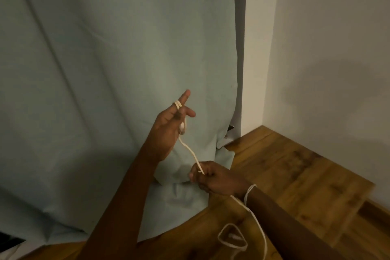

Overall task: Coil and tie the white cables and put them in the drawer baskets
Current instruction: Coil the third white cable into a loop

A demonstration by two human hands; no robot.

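Observation:
A thin white cable point(191, 152) runs taut between my two hands in front of the curtain. My left hand point(168, 126) is raised with fingers spread; the cable is wound twice around the index finger and passes across the palm side. My right hand point(213, 179), lower and to the right, pinches the cable between thumb and fingers. From there the cable drapes over my right wrist and falls to the wooden table point(295, 175), where it ends in a loose loop near the bottom edge of the view. No drawer or basket is in view.
A pale green curtain point(105, 69) hangs behind the hands and bunches on the table's back edge. A white wall point(327, 48) borders the table on the right. A dark object shows at the bottom left corner.

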